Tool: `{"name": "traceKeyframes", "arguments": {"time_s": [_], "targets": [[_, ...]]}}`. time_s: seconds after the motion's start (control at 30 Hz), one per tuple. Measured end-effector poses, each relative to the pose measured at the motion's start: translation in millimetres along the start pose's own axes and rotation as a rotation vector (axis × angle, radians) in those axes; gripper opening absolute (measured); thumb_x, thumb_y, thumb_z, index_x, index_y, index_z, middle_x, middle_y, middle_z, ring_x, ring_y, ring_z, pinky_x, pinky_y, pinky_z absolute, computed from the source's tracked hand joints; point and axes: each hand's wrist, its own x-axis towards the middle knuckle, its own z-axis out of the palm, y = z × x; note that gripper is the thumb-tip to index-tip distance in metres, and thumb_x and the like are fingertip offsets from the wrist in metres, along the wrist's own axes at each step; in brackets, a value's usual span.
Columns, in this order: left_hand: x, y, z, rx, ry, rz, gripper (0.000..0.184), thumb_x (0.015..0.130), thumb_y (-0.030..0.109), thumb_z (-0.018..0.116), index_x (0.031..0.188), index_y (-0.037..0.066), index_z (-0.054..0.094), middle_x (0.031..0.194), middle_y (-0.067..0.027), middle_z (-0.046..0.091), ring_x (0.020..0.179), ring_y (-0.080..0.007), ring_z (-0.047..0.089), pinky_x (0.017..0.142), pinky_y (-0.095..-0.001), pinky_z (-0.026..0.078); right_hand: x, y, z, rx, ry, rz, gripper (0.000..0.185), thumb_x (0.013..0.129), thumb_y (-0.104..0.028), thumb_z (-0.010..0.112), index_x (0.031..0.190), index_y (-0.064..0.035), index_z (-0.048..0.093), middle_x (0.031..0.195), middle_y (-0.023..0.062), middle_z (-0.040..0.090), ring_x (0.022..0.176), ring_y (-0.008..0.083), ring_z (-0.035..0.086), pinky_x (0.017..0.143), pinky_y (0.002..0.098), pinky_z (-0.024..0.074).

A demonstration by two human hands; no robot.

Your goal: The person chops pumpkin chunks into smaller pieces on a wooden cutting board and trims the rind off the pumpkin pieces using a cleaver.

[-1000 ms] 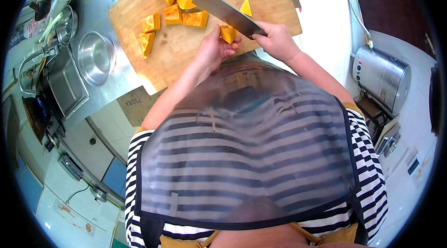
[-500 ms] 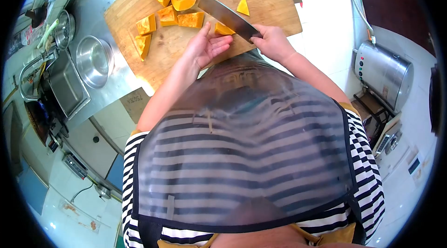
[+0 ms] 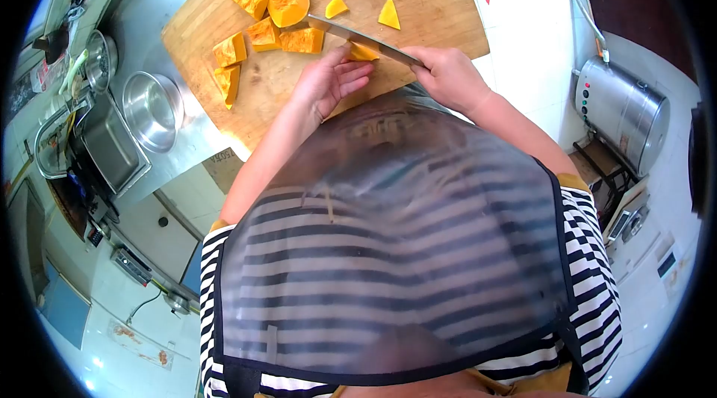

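**Reader:** Head view: what is the landmark, and which way does it run?

**Me:** The knife (image 3: 364, 37). It slants across the cutting board (image 3: 263, 95), its tip away from me to the left, its handle nearer me to the right.

**Reader:** And the pumpkin piece (image 3: 364, 53)?

**Me:** It lies on the board, on my side of the knife, just beside the blade. Its visible long axis runs roughly along the blade. Whether steel and flesh touch, I cannot tell.

**Reader:** State of the hands?

**Me:** My right hand (image 3: 452, 77) is closed around the knife's handle. My left hand (image 3: 332, 84), on the near side of the knife, is open, thumb apart from loosely bent fingers. It is the nearer hand to the piece, at its left end; whether the thumb touches it, I cannot tell.

**Reader:** What surrounds the knife?

**Me:** Beyond its blade lie a small wedge (image 3: 337, 7) and a triangular slice (image 3: 389, 14). To the left of its tip sit a large chunk (image 3: 287, 0) and several smaller ones, the nearest of these a blocky chunk (image 3: 302, 40).
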Motion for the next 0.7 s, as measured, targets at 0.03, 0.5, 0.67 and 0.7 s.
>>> {"name": "traceKeyframes", "arguments": {"time_s": [0.03,0.5,0.67,0.7], "targets": [[0,0,0,0.012,-0.008,0.014,0.042,0.093,0.026,0.055,0.118,-0.006,0.041,0.115,-0.0245,0.054,0.103,-0.0302,0.061,0.077,-0.0334,0.057,0,0,-1,0.000,-0.007,-0.019,0.029,0.082,-0.008,0.052,0.109,-0.0073,0.063,0.086,0.0193,0.065,0.080,0.0363,0.062,0.071,0.0442,0.0498],[-7,-6,-2,0.033,-0.039,0.053,0.037,0.095,0.022,0.052,0.120,-0.006,0.048,0.119,-0.0190,0.055,0.109,-0.0259,0.059,0.085,-0.0308,0.054,-13,-2,-17,-0.068,-0.027,-0.110,0.028,0.081,-0.006,0.053,0.108,-0.0072,0.063,0.088,0.0181,0.065,0.080,0.0346,0.063,0.070,0.0429,0.0505],[-9,-7,1,0.012,-0.031,0.071,0.024,0.094,0.015,0.051,0.111,-0.001,0.054,0.111,-0.0126,0.060,0.104,-0.0230,0.060,0.087,-0.0328,0.052,-17,-5,-22,-0.119,-0.069,-0.098,0.031,0.080,-0.004,0.052,0.109,-0.0074,0.062,0.088,0.0178,0.065,0.079,0.0346,0.063,0.070,0.0429,0.0505],[-9,-7,1,0.013,-0.033,0.067,0.024,0.094,0.015,0.051,0.111,-0.001,0.054,0.111,-0.0126,0.060,0.104,-0.0230,0.060,0.087,-0.0328,0.052,-18,-7,-24,-0.150,-0.102,-0.090,0.032,0.080,-0.004,0.052,0.111,-0.0075,0.061,0.089,0.0173,0.065,0.079,0.0342,0.063,0.069,0.0423,0.0508]]}}
